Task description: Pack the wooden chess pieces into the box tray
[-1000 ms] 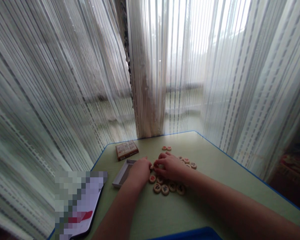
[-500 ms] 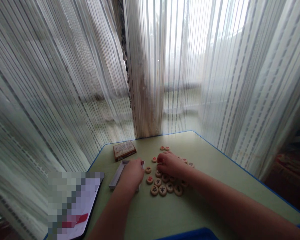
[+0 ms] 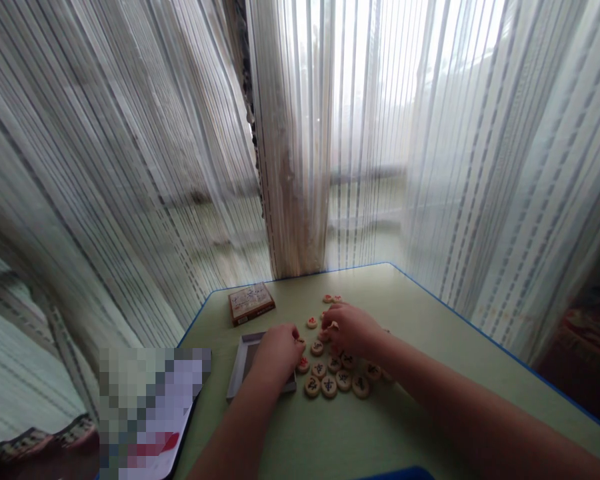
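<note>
While the left hand [image 3: 276,350] curls, nearly closed, at a round piece [image 3: 301,344] beside the shallow tray [image 3: 237,370] and the right hand [image 3: 354,330] arches loosely over other pieces [image 3: 329,385] on the worktop [image 3: 330,433], any grip unclear, picking pieces seems underway, calling for a fingertip pinch.

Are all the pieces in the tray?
No, many pieces lie on the table to the right of the tray.
</note>
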The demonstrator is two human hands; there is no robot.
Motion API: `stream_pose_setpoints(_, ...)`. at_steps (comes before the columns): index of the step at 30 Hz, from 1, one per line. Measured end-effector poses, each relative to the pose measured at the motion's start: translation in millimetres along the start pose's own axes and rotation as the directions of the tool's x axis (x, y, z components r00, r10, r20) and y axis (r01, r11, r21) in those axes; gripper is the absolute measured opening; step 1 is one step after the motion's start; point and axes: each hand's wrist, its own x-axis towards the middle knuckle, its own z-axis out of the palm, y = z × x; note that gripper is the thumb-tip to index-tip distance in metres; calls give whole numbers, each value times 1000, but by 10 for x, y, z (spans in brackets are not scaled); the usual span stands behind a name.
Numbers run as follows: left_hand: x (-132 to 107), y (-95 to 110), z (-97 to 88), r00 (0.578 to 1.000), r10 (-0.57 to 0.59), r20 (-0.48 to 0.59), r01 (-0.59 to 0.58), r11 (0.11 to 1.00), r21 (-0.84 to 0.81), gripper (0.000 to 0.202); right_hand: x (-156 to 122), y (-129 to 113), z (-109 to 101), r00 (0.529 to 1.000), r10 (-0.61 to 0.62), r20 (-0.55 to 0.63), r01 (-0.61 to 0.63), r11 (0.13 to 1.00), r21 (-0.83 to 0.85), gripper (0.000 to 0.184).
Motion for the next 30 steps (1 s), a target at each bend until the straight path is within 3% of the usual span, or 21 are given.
stream_pose_setpoints(8, 9, 2, 22, 997, 67, 50, -62, 993, -97, 21, -46, -60, -118, 999, 44, 4, -44, 997, -66, 21)
stream_pose_setpoints(12, 17, 21, 30, 996, 82, 37, -76, 988, -133, 22, -83, -178, -308, 979, 71, 193, -56, 995, -82, 27)
stream_pose_setpoints(15, 21, 25, 34, 993, 107, 43, -99, 982, -161, 20, -104, -297, -414, 943, 172, 283, -114, 971, -212, 31)
stream_pose_setpoints(17, 23, 15, 42, 993, 106, 53, -95, 979, -178, 20, -119, -353, -401, 948, 229, 222, -172, 953, -251, 27)
stream_pose_setpoints(21, 34, -22, 59, 991, 121, 63, -102, 964, -244, 21, -193, -381, -205, 996, 77, -38, -82, 987, -142, 28)
stream_pose_setpoints(25, 22, -41, -11, 983, 60, 175, 10, 927, -375, 34, -264, -384, -47, 998, -57, -32, 55, 996, -66, 31)
stream_pose_setpoints(27, 10, -55, -90, 997, -1, 83, 29, 941, -337, 32, -260, -391, -9, 993, -119, 11, 120, 991, -61, 29)
stream_pose_setpoints(30, 10, -114, -202, 963, -75, -258, 47, 992, -113, 32, -224, -389, 41, 982, -161, 97, 167, 984, -62, 26)
